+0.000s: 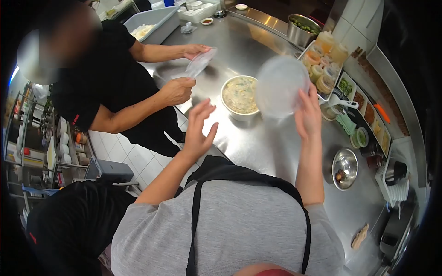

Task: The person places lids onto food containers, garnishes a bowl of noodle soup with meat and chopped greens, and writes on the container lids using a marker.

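- Noting, far L, a co-worker (90,78) in black, w/ a clear plastic piece (201,63) btwn the co-worker's hands (178,90), over the counter (255,147) edge.
- Holding left hand (199,132) spread, nothing gripped, L of the white bowl (240,117) & apart from it.
- Finding that bowl on the counter, btwn own hands in view, filled nearly to the rim w/ a pale mix (240,95), some green bits.
- Pinching a round lid (280,87) by its R edge w/ right hand (307,110); overlapping bowl's R side in view, but can't tell height above it.
- Judging progress: filling prob. done, lid not on bowl yet, so covering apparently left.
- Checking text, L to R: red marking on co-worker's sleeve, too small to read; no legible labels on squeeze bottles (326,42), far R, afaict.
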